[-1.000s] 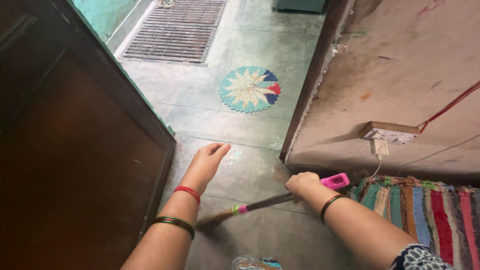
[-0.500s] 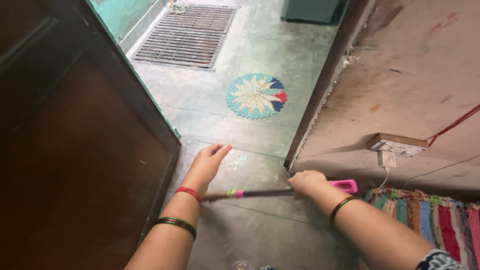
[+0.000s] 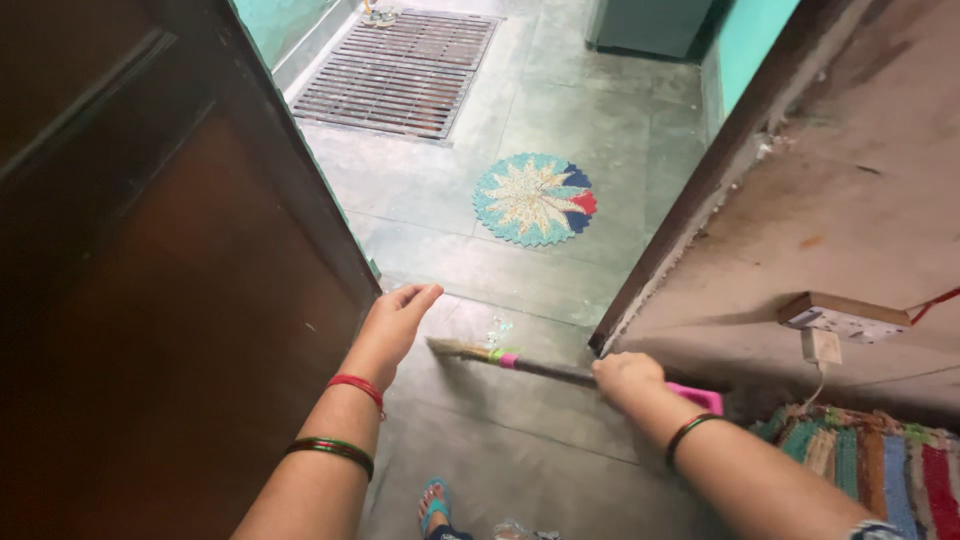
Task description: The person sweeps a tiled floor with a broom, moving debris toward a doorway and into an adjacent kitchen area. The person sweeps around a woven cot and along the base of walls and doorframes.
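Short broom [image 3: 520,363]: a dark, thin stick with a pink grip at one end and green and pink bands binding its straw-coloured bristles, lying low across the grey tiled floor [image 3: 520,440] at the doorway threshold. The right hand [image 3: 626,376] has its fingers curled tight around the stick near the pink grip; the left hand [image 3: 395,318], fingers loosely extended and empty, hovers beside the dark wooden door [image 3: 150,300]. Beyond the threshold lie a round patterned mat [image 3: 533,199] and a metal floor grate [image 3: 400,72]; a striped rug [image 3: 880,465] occupies the floor's lower right corner.

Grey-green tiled floor [image 3: 560,270], and on it a round patterned mat [image 3: 535,199] out past the doorway, a metal grate [image 3: 400,72] beyond, a striped rug [image 3: 880,468] at right, broom tip [image 3: 452,347] touching down.
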